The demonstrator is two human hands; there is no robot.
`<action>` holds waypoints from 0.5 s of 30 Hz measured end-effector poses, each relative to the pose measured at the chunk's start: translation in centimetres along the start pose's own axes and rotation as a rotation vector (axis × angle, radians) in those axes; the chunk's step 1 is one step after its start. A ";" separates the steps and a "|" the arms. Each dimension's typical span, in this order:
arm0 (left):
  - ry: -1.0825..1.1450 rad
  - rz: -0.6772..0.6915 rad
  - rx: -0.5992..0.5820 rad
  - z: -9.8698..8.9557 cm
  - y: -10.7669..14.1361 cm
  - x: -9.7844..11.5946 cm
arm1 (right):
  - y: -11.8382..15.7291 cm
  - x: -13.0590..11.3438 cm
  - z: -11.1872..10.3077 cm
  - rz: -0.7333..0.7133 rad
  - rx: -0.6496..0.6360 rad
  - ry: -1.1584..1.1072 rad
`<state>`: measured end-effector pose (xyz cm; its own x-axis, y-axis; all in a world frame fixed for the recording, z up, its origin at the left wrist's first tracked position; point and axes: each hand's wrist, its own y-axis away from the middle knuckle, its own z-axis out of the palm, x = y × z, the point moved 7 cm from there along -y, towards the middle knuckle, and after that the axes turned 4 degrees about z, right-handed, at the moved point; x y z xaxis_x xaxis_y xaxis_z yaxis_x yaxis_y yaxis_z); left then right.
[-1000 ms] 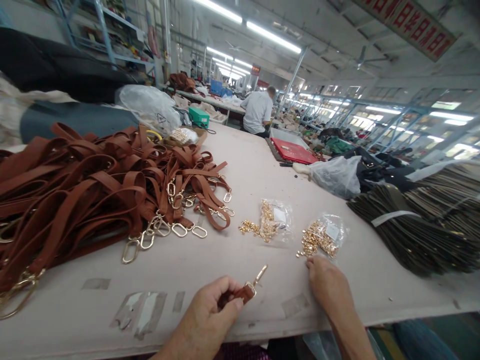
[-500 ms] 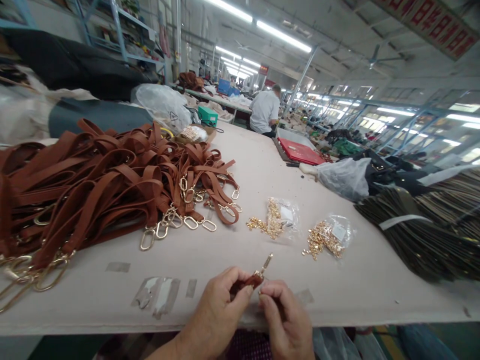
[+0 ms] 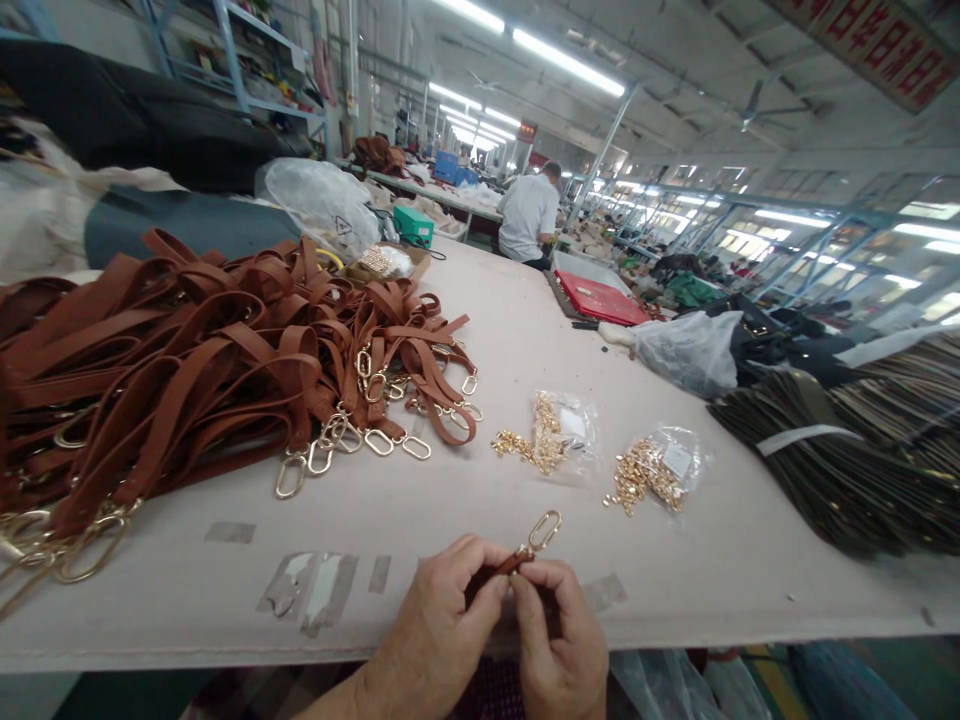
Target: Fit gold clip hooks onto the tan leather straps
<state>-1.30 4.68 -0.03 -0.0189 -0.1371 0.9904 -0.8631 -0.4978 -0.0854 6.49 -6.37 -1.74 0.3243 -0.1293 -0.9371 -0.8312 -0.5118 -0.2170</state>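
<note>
Near the table's front edge, my left hand [image 3: 448, 618] is closed round the end of a brown leather strap [image 3: 516, 563]. A gold oval ring clip [image 3: 545, 530] sticks out from that end, pointing up and right. My right hand [image 3: 559, 635] meets it from the right, thumb and forefinger pinched on the strap end. Whether a small gold stud sits between those fingertips is hidden. Beyond my hands lie loose gold studs [image 3: 514, 445] beside a clear bag of studs [image 3: 551, 435], with a second open bag of studs [image 3: 660, 470] to its right.
A big heap of brown straps [image 3: 225, 350] with gold rings covers the left side. Stacked dark green pieces [image 3: 840, 460] stand at the right, by a crumpled plastic bag [image 3: 690, 350]. Farther back are a red tray [image 3: 600, 298], a green box [image 3: 414, 226] and a seated person [image 3: 529, 215].
My right hand has moved slightly left, its fingertips now against the strap end. The ring clip has turned, so its oval opening shows wider.
</note>
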 end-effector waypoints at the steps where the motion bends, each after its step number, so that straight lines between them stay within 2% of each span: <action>1: 0.011 0.011 -0.012 0.0 0.0 0.1 | 0.0 0.5 0.0 0.066 0.016 -0.066; 4: 0.028 0.017 -0.059 0.3 0.0 0.0 | 0.0 1.7 0.0 0.256 0.029 -0.320; 7: 0.052 -0.042 -0.072 0.8 0.0 -1.0 | 0.2 2.0 0.1 0.357 -0.034 -0.480; 11: 0.114 -0.143 -0.119 2.3 0.1 -2.1 | 1.1 1.9 -0.4 0.366 -0.054 -0.606; 15: 0.082 -0.082 -0.251 4.6 0.2 -1.5 | 2.1 2.5 -1.7 0.285 0.051 -0.612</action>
<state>0.84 0.87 -2.07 0.0239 -0.0302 0.9993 -0.9612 -0.2754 0.0146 6.28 -9.22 -4.05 -0.2124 0.2584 -0.9424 -0.8713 -0.4867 0.0630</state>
